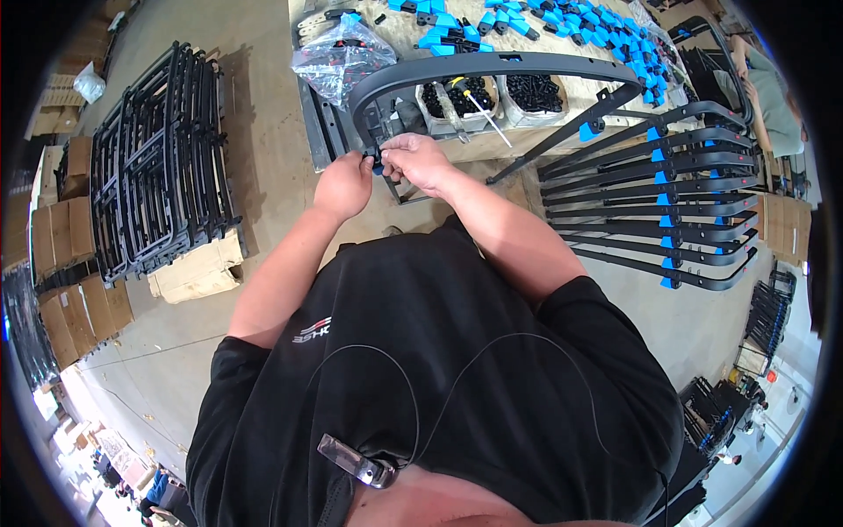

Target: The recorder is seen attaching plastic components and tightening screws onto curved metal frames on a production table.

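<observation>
A curved black metal frame (492, 63) arches over the near side of the workbench, its left leg coming down to my hands. At the lower end of that leg, my left hand (345, 184) is closed, its thumb against a small black part (378, 163). From the other side my right hand (416, 162) pinches the same part between thumb and fingers. My fingertips cover most of it, so its exact kind is hidden. A screwdriver (464, 88) with a yellow and black handle lies across a box of small black pieces (430, 104), beside a grey metal tool (451, 112).
Blue and black plastic pieces (580, 22) cover the bench's far side. A second box (534, 95) holds black fasteners. Several black frames with blue pieces (663, 202) are stacked at right, more frames (158, 162) at left near cardboard boxes (61, 237). A person (777, 114) is at far right.
</observation>
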`<move>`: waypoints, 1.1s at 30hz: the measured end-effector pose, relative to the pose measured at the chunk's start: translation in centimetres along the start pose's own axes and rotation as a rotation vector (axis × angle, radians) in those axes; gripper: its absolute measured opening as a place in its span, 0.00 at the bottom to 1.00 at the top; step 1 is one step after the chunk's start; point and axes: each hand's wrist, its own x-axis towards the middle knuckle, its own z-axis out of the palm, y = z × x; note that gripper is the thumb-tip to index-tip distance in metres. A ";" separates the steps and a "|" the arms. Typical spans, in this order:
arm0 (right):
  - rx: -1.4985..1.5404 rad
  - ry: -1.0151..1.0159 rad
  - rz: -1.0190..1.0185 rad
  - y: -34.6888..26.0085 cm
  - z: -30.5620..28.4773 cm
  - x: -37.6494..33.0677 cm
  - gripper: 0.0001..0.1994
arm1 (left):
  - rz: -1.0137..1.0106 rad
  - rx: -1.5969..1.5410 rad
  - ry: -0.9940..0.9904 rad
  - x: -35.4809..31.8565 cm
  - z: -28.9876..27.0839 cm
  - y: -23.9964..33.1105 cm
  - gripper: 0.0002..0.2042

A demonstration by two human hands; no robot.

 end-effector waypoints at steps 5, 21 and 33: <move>-0.139 -0.022 -0.109 0.0 -0.4 0.1 0.10 | -0.040 0.124 -0.107 0.4 -1.1 1.3 0.19; -0.470 0.099 -0.004 -0.7 0.7 1.0 0.21 | -0.059 0.067 -0.126 0.7 -1.1 1.2 0.18; -0.280 -0.088 0.045 -0.9 -0.7 1.3 0.10 | -0.071 0.050 -0.107 0.6 -0.7 1.0 0.17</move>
